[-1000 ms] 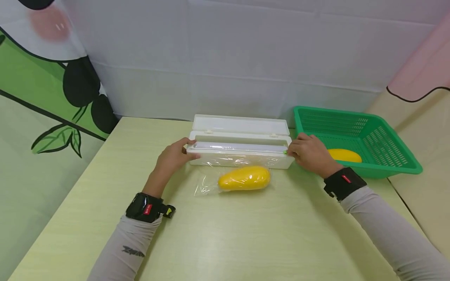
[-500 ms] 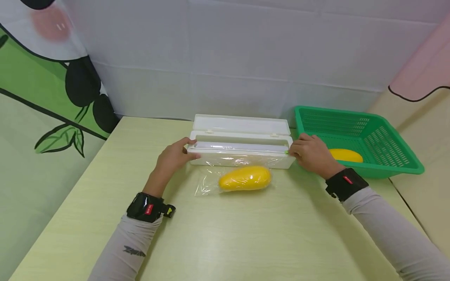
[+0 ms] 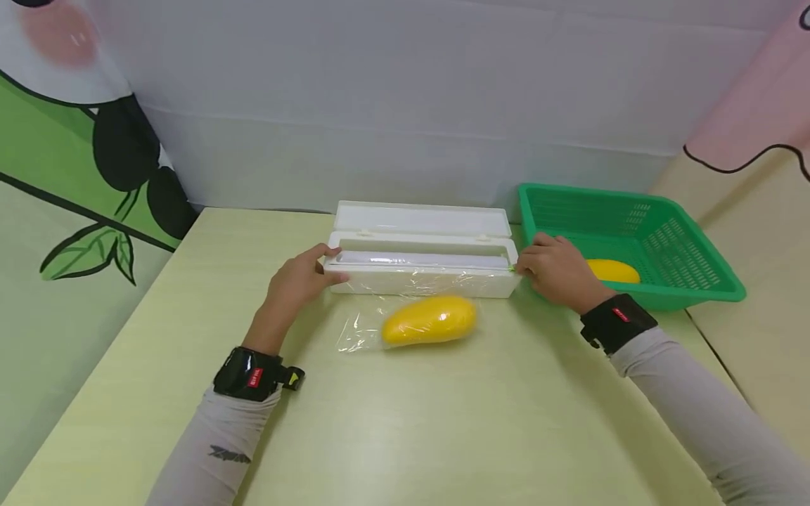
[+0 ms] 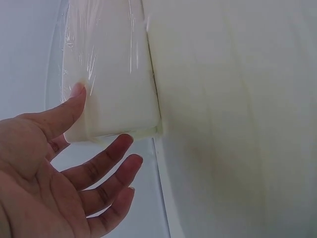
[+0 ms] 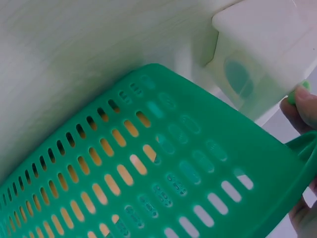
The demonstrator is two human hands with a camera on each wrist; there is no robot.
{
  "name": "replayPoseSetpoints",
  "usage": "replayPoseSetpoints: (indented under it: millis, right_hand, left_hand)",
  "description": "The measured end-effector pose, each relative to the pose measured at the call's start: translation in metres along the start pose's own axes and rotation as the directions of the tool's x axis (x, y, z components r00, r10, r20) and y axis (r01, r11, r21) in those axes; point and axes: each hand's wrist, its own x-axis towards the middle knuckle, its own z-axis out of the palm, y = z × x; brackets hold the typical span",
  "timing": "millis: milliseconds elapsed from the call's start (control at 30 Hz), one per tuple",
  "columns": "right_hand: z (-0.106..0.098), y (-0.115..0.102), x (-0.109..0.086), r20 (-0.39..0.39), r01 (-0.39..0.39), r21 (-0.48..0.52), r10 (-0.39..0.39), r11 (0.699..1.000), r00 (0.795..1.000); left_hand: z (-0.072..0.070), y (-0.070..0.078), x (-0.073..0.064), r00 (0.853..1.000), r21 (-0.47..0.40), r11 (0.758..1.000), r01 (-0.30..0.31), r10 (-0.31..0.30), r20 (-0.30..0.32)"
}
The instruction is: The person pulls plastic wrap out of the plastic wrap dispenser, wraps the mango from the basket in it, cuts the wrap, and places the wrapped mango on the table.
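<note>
A white cling film dispenser [image 3: 420,281] stands on the table with its lid [image 3: 422,218] tipped back and the film roll [image 3: 422,259] showing inside. Clear film hangs over its front and covers a yellow mango-shaped fruit [image 3: 430,320] lying before it. My left hand [image 3: 299,278] grips the dispenser's left end, thumb on the front face in the left wrist view, other fingers loosely bent. At the right end, my right hand [image 3: 560,271] pinches a small green slider tab [image 5: 298,92] between thumb and finger. The rest of that hand is largely hidden behind the basket in the right wrist view.
A green plastic basket [image 3: 715,263] stands close to the right of the dispenser, beside my right hand. Another yellow fruit [image 3: 612,270] lies in it. A cloth backdrop [image 3: 380,91] rises behind the table [image 3: 405,422].
The head view has shifted slightly, so everything sits a little further left and higher. Both hands keep the same holds, and I see no clear movement of the dispenser or fruit.
</note>
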Motion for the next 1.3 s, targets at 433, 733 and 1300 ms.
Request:
replayPoseSetpoints:
  millis: [433,733,1300]
  right_hand:
    - [0.004,-0.011,0.001,0.001,-0.188,0.013,0.188,0.982,0.982]
    - [0.005,-0.074,0.005,0.068,-0.306,0.347,0.302,0.887,0.951]
    - [0.036,-0.113,0.006,0.288,-0.423,0.539,0.313,0.728,0.905]
  left_hand:
    - [-0.005,-0.001,0.000,1.000,0.008,1.000,-0.012,0.011,0.012]
    - [-0.003,0.004,-0.009,0.998,0.092,0.994,-0.064,0.067,-0.020]
    - [-0.021,0.038,-0.042,0.895,-0.169,0.895,-0.413,0.433,0.106]
